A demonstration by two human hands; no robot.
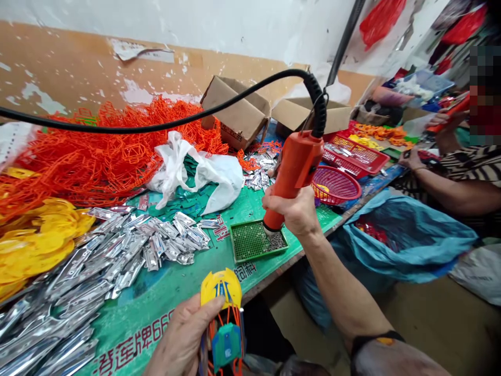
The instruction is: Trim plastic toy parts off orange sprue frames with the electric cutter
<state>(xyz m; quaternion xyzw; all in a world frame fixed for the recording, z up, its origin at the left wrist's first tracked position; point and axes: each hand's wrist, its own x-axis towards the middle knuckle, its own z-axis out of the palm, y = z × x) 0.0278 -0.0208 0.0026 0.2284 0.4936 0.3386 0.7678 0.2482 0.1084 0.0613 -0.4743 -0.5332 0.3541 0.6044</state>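
Note:
My right hand (299,211) is wrapped round an orange electric screwdriver (294,167), its tip pointing down into a green tray (239,256). Small dark screws (277,241) lie heaped at the tray's right end, by the tool's tip. My left hand (188,331) grips a plastic toy part at the bottom centre, thumb pressed on its yellow end piece (221,287). Below that piece show orange plastic strips and a green block (227,344). The lower end of the toy part runs out of view.
Shiny silver plates (117,261) cover the table's left, beside yellow plastic pieces (43,240) and a pile of orange frames (117,146). A black cable (176,122) arches overhead. Red baskets (336,184) and a blue sack (410,230) are right, where a co-worker's arm (450,188) shows.

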